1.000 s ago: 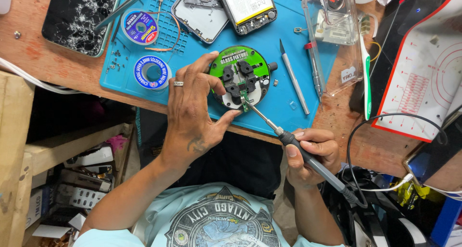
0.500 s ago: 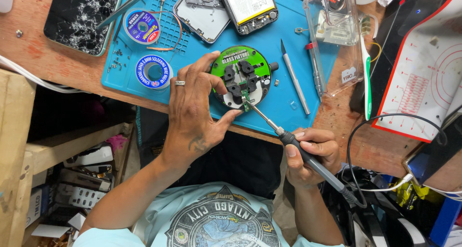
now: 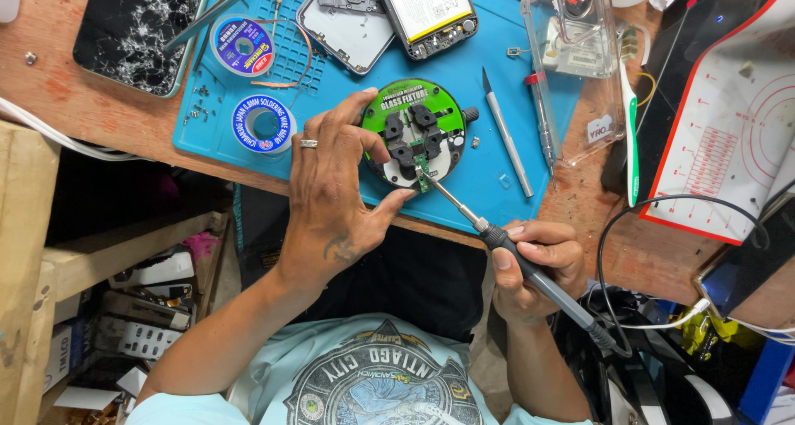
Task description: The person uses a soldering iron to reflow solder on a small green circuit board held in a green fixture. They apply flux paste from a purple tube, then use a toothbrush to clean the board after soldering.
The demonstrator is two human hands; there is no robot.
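A round green and white fixture [image 3: 420,125] with black clamps lies on the blue work mat [image 3: 464,189]. A small green circuit board [image 3: 422,176] is clamped at its near edge. My left hand [image 3: 335,195] grips the fixture's left side, thumb and fingers around the rim. My right hand [image 3: 532,265] holds a grey-handled soldering iron [image 3: 497,239] like a pen. Its metal tip touches the small board.
Two solder wire spools [image 3: 262,123] lie left of the fixture. A cracked phone [image 3: 137,29] sits at top left, opened phone parts [image 3: 381,12] at top centre. A craft knife [image 3: 507,133], a clear plastic box [image 3: 580,60] and a red-edged mat [image 3: 729,118] lie right.
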